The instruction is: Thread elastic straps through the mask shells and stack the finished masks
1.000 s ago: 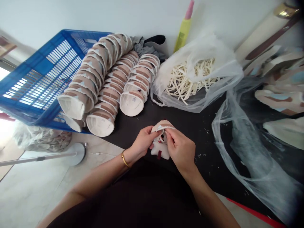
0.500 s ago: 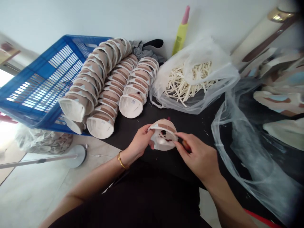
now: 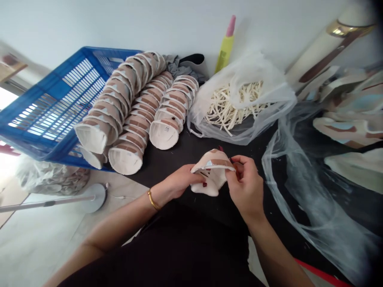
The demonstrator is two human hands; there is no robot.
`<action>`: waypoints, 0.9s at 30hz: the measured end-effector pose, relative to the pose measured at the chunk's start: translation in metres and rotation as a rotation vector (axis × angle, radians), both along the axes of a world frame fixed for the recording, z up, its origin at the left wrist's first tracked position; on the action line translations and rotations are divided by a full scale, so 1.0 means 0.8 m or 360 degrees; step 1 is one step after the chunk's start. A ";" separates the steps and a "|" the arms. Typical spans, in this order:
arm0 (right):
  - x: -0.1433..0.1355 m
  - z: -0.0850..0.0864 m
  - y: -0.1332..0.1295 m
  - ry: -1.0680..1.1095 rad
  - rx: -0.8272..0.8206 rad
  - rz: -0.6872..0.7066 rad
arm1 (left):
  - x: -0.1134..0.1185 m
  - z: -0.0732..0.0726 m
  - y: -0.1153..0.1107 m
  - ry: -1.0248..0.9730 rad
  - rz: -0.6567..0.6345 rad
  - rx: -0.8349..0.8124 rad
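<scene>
A cream and brown fabric piece (image 3: 213, 159), shaped like a small cap, is held between both hands above the black table. My left hand (image 3: 184, 179) pinches its left edge, the thumb inside the opening. At the right edge, my right hand (image 3: 247, 181) grips the rim between thumb and fingers; something small and orange-brown shows partly among those fingers. A small dark red bit shows inside the piece and another at its top. Rows of similar nested pieces (image 3: 164, 133) lie to the left, beyond my left hand.
A blue crate (image 3: 54, 149) stands at the left. Behind the hands lies a clear plastic bag (image 3: 239, 137) of cream strips (image 3: 224, 107), near a yellow bottle (image 3: 225, 52). Loose plastic (image 3: 302, 215) and more fabric pieces (image 3: 359, 165) are at the right.
The held piece has tilted, its opening now facing more downward and its lower side folded outward. My right hand has shifted slightly and turned, and my left thumb reaches further inside.
</scene>
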State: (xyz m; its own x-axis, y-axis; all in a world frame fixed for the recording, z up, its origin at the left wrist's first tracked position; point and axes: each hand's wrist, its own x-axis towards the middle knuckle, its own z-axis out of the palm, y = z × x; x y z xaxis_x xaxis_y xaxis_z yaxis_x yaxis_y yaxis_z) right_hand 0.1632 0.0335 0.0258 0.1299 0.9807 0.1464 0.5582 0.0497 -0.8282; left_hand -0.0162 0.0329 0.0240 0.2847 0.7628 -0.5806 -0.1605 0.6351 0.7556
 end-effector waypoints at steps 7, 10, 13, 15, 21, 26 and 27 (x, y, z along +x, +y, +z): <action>0.007 -0.019 0.019 0.0083 -0.0287 0.0099 | 0.038 -0.008 -0.006 -0.0099 0.0580 0.0001; 0.005 -0.028 0.019 0.0012 -0.0274 0.0176 | 0.036 -0.009 -0.008 -0.0196 0.0595 0.0021; 0.006 -0.026 0.008 0.0015 -0.0141 0.0257 | 0.031 -0.008 -0.011 -0.0188 0.0534 -0.0011; 0.008 -0.019 -0.006 -0.0017 0.0074 0.0230 | 0.031 -0.011 -0.012 -0.0125 0.0606 -0.0019; 0.001 -0.012 -0.047 -0.0475 0.0448 0.0321 | 0.042 -0.019 -0.018 -0.0088 0.0738 0.0115; -0.011 -0.024 -0.054 -0.0653 0.0384 0.0253 | 0.046 -0.016 -0.026 -0.0098 0.0735 0.0224; -0.012 -0.025 -0.053 -0.0663 0.0364 0.0251 | 0.045 -0.016 -0.028 -0.0094 0.0725 0.0235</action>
State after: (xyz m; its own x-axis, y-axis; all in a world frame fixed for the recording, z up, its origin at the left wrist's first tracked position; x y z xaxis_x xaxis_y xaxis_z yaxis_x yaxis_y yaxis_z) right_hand 0.1535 -0.0092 0.0060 -0.1326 0.9205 0.3676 0.8102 0.3143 -0.4948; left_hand 0.0202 0.0106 0.0114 -0.0680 0.8906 -0.4497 -0.4429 0.3769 0.8135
